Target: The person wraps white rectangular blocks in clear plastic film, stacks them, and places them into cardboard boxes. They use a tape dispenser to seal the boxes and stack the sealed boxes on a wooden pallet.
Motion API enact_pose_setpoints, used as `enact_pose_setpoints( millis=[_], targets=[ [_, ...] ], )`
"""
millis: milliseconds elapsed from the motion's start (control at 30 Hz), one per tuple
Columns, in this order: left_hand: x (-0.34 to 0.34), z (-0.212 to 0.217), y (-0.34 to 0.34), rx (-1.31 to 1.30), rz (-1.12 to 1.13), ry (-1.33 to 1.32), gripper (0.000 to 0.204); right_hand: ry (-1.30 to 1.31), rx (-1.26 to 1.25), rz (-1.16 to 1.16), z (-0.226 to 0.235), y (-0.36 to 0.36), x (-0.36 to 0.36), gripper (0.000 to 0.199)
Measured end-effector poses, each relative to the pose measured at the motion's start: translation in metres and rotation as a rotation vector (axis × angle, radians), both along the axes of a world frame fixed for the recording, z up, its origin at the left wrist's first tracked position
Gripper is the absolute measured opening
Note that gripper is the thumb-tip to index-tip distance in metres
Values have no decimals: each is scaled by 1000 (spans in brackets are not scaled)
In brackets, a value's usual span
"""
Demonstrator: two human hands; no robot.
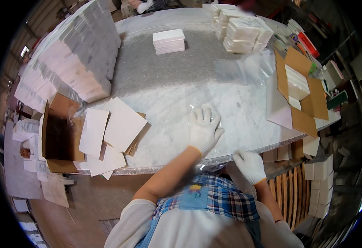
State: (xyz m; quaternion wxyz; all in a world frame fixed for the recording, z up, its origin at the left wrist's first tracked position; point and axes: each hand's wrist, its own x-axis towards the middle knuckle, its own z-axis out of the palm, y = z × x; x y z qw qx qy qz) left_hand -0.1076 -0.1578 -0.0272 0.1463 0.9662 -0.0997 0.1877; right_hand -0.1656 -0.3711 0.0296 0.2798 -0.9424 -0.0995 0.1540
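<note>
While the left hand (204,129) lies flat with its fingers spread on a clear plastic bag (214,124) on the marble table (164,87), the right hand (250,165) sits at the table's near edge with fingers curled on the bag's hanging end; I cannot tell how tight that hold is. Both hands wear white gloves. The bag is thin and slippery, so it could slide off the edge or bunch up if the flat hand lifts. To the left, loose white sheets (113,132) stick out past the table edge by an open brown box (59,136) and could tip off with a bump. Another open cardboard box (300,91) sits to the right. The middle of the table has lots of room, with a small stack of white tiles (169,41) far back.
</note>
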Motion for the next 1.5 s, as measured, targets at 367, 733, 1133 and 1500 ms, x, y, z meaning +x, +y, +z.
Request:
enact_pose_setpoints(
  millis=[367,733,1133,1500],
  targets=[
    [1,-22,-1,58,36,148,54,-81,1,362,-24,126,125,50],
    [2,9,-3,21,-7,120,58,-496,-234,-56,-70,80,200,58],
    [9,0,-7,236,56,226,51,-352,415,838,33,97,53,29],
    [0,-3,-4,62,-9,-16,51,-475,253,954,-23,13,0,16]
  ],
)
